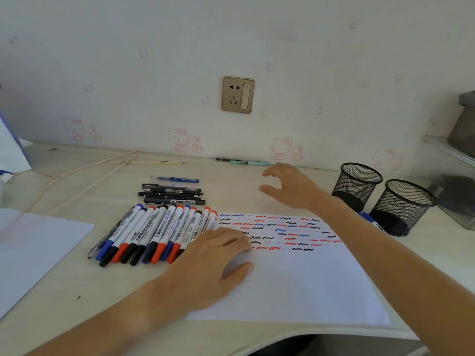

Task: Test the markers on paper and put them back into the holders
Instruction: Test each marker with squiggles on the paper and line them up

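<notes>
A white sheet of paper [303,278] lies in front of me, its top part filled with red, blue and black squiggles. My left hand [218,255] rests flat on the sheet's left edge, fingers straight. To its left, several whiteboard markers [154,232] with red, blue and black caps lie side by side in a row. Beyond them sit several thin pens [172,192]. My right hand [290,186] hovers empty above the desk past the paper, thumb and fingers spread. Two black mesh holders [357,186] [403,206] stand at the right. A blue marker [370,219] lies between them.
More white paper [33,247] lies at the left. A pink cable [77,176] runs across the back left of the desk. A teal pen [246,162] and a ruler-like strip [146,162] lie along the wall. A clear box [460,201] stands at the far right.
</notes>
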